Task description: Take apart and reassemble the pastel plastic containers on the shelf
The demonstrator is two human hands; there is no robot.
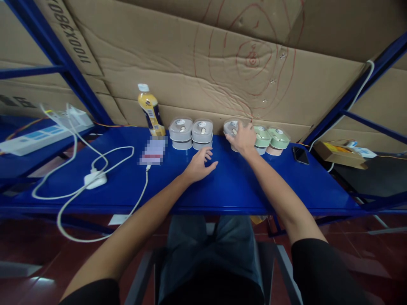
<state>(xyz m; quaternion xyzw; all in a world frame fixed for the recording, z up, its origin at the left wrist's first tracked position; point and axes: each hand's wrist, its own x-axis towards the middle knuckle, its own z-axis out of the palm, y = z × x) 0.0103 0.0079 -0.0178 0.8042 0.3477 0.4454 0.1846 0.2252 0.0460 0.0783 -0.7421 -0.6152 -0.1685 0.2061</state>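
My right hand (pixel 244 137) is wrapped round a small grey lidded container (pixel 229 127) at the back of the blue table, its fingers partly hiding it. Just right of that hand stand stacked containers with green tops, one over a grey base (pixel 262 136) and one over a pinkish base (pixel 279 140). To the left are two grey stacked containers with clear lids, a left one (pixel 181 132) and a right one (pixel 202 132). In front of the right one, my left hand (pixel 201 164) is held with fingers apart and nothing in it.
A yellow drink bottle (pixel 151 112) stands behind a blurred-out phone-like device (pixel 153 151) on a white cable. A white charger (pixel 95 179) lies at left, with looped cable hanging over the table edge. A dark phone (pixel 300 155) lies at right. Cardboard (pixel 165 55) walls the back.
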